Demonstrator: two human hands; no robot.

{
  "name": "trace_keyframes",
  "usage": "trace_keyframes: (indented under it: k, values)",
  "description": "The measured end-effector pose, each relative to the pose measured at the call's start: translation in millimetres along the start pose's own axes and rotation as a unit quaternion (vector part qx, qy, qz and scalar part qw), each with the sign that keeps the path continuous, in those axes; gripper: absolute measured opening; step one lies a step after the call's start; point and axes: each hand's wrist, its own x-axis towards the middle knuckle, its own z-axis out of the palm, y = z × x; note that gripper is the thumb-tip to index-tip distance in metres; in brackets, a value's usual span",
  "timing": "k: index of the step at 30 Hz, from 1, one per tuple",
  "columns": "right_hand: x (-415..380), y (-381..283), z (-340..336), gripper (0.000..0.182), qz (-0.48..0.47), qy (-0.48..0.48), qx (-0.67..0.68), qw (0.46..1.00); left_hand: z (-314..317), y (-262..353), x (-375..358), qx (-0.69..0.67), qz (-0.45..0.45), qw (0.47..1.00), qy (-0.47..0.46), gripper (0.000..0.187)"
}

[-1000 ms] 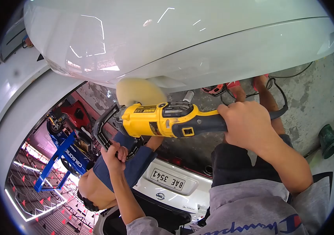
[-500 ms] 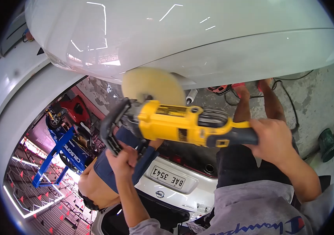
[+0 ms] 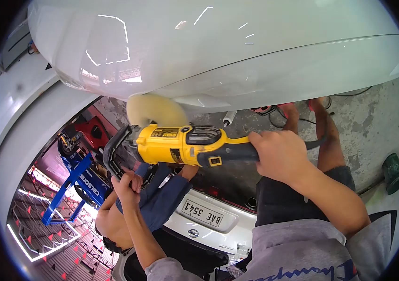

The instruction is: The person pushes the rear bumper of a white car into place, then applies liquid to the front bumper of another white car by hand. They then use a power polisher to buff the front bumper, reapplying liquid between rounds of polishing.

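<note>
A yellow and black polisher (image 3: 176,143) spans the middle of the view, its round pale yellow pad (image 3: 155,110) blurred and at the lower edge of the glossy white car body panel (image 3: 237,47). Wrapped round the black rear handle is my right hand (image 3: 279,152). On the left, my left hand (image 3: 126,187) grips the black loop-shaped front handle (image 3: 115,152) from below. Whether the pad touches the panel is hard to tell.
Another person (image 3: 115,218) with a bare back is at lower left, beside a white car's rear with a licence plate (image 3: 202,213). A white bottle (image 3: 229,118), cables and a green container (image 3: 393,173) are on the grey floor. A blue frame (image 3: 70,187) stands left.
The polisher and both my hands have moved left, and the pad sits lower and further left along the panel edge. The other person's legs have shifted slightly.
</note>
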Motion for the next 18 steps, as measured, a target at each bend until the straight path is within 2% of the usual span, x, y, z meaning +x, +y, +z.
trace_keyframes:
  k: [3,5,9,11,13,16,17,18]
  values:
    - [3.2,2.5,-4.2,0.023,-0.014,0.001,-0.020,1.000,8.1,-4.3,-8.1,-0.018,-0.003,1.000,0.017,0.008]
    - [-13.6,11.0,-15.2,0.023,0.009,0.009,-0.034,0.999,25.6,-2.5,-21.1,-0.024,0.002,0.999,0.028,0.010]
    - [-59.9,45.4,-36.1,0.027,0.024,0.021,-0.051,0.998,62.6,-7.1,-55.2,-0.032,0.017,0.999,-0.029,0.004]
    - [-85.6,65.8,-43.1,0.029,0.026,0.054,-0.056,0.997,92.5,-7.4,-78.0,0.001,0.005,1.000,-0.001,0.009]
    - [-114.4,90.4,-43.9,0.031,0.048,0.079,-0.055,0.994,122.2,-2.3,-97.2,0.147,0.010,0.988,0.037,0.014]
    - [-148.3,116.6,-48.2,0.029,0.087,0.107,-0.045,0.989,146.0,-11.6,-116.1,0.136,0.080,0.986,-0.043,0.010]
    - [-152.4,121.0,-52.1,0.029,0.085,0.104,-0.046,0.990,158.4,-5.2,-120.5,0.128,0.086,0.986,-0.057,0.010]
    - [-156.3,124.6,-56.3,0.028,0.093,0.103,-0.049,0.989,171.6,9.0,-122.4,0.115,0.037,0.991,-0.048,0.011]
